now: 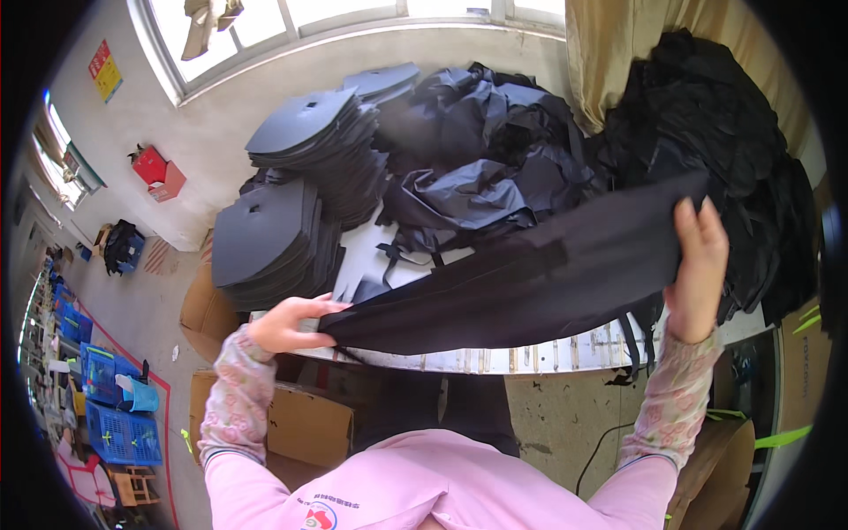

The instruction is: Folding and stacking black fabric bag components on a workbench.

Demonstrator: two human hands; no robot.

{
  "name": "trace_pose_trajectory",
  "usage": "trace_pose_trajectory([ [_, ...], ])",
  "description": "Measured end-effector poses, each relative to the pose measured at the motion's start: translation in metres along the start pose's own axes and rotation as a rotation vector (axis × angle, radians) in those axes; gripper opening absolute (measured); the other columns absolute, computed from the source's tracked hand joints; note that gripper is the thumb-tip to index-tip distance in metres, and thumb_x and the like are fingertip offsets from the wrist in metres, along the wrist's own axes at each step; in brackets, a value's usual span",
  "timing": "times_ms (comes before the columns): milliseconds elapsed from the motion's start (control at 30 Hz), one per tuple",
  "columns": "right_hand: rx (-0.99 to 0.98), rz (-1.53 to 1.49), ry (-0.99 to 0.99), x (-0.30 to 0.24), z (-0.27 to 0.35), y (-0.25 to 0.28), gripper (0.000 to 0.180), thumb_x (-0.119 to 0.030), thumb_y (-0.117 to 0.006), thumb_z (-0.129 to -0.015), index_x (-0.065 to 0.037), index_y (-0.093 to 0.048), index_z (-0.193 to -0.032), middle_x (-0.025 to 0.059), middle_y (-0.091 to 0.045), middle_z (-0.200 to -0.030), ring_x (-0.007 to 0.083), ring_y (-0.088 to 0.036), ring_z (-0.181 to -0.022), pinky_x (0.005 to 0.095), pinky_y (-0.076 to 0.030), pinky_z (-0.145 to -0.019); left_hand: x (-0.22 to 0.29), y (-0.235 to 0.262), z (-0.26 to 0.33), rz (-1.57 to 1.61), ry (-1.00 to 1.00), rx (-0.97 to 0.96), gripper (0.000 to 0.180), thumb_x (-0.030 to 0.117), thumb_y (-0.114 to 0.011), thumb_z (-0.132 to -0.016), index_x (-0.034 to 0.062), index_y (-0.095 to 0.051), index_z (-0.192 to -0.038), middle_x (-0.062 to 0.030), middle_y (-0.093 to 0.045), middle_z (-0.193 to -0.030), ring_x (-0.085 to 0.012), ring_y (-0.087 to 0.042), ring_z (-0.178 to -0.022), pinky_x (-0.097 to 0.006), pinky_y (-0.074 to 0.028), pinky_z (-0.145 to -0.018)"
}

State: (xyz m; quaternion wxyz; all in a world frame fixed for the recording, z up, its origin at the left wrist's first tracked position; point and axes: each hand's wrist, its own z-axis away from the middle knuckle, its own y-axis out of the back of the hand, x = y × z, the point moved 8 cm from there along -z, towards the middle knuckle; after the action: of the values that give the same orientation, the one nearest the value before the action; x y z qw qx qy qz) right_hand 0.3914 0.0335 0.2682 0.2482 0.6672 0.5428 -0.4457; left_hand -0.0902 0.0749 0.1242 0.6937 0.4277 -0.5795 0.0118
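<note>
Black fabric piece (503, 287) spans above the counter's (358, 249) front edge; left grip (287, 325) and right grip (698, 265) hold its ends. Left corner could slip if pulled too taut.

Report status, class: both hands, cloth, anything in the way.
Left hand holds cloth at left end, right hand at right end. Cloth spread between. Fabric heap beyond; nothing visibly blocking.

Long black fabric panel (521, 283) blurs toward its right end — hides much of the white table (360, 252). Pale-framed glass window (349, 16) cut by top edge. Far-left clutter (40, 353) — too small to identify.
</note>
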Motion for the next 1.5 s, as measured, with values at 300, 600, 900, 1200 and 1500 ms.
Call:
trace_pose_trajectory([
  [300,0.23,0.055,-0.563,0.24,0.187,0.071,0.019,-0.015,-0.057,-0.101,0.001,-0.063,-0.111,0.0027,-0.066,-0.1,0.0092,-0.057,-0.088,0.0243,-0.047,-0.082,-0.071,-0.007,0.01,-0.147,0.553,-0.254,0.039,0.027,-0.08,-0.083,0.0017,-0.051,-0.08,-0.0034,-0.042,-0.066,-0.0132,-0.036,-0.065,-0.034,-0.036,-0.059],
  [600,0.195,0.493,-0.411,0.269,0.201,0.103,0.011,-0.009,-0.059,-0.098,0.001,-0.06,-0.097,-0.0001,-0.062,-0.082,0.0061,-0.052,-0.077,0.0245,-0.046,-0.069,-0.154,-0.051,-0.053,-0.315,0.616,-0.422,0.036,0.028,-0.076,-0.084,-0.0022,-0.061,-0.097,-0.0197,-0.065,-0.085,-0.0318,-0.063,-0.079,-0.041,-0.048,-0.072],
  [900,-0.008,0.095,-0.679,0.252,0.239,0.088,0.014,-0.006,-0.057,-0.099,0.002,-0.062,-0.109,-0.0009,-0.066,-0.095,0.0055,-0.057,-0.082,0.0223,-0.047,-0.075,-0.123,-0.11,0.068,0.247,0.714,-1.006,0.044,0.038,-0.076,-0.087,0.0004,-0.058,-0.1,-0.001,-0.058,-0.087,-0.0133,-0.052,-0.087,-0.034,-0.044,-0.082],
  [1200,0.029,0.753,-0.342,0.249,0.186,0.079,0.017,-0.014,-0.067,-0.092,0.001,-0.065,-0.1,0.0082,-0.061,-0.077,0.0171,-0.055,-0.062,0.0316,-0.044,-0.061,-0.168,-0.03,-0.046,-0.784,0.643,0.021,0.032,0.027,-0.077,-0.082,0.0037,-0.062,-0.096,-0.0201,-0.068,-0.09,-0.0408,-0.065,-0.09,-0.048,-0.051,-0.076],
  [1500,-0.697,0.951,0.145,0.183,0.153,-0.037,0.053,-0.01,-0.076,-0.075,-0.006,-0.059,-0.125,0.015,-0.054,-0.133,0.0357,-0.048,-0.129,0.0433,-0.041,-0.107,-0.17,-0.038,-0.086,-0.871,0.58,0.017,0.024,0.024,-0.074,-0.083,0.0074,-0.062,-0.096,-0.0135,-0.071,-0.089,-0.0365,-0.067,-0.089,-0.048,-0.052,-0.076],
])
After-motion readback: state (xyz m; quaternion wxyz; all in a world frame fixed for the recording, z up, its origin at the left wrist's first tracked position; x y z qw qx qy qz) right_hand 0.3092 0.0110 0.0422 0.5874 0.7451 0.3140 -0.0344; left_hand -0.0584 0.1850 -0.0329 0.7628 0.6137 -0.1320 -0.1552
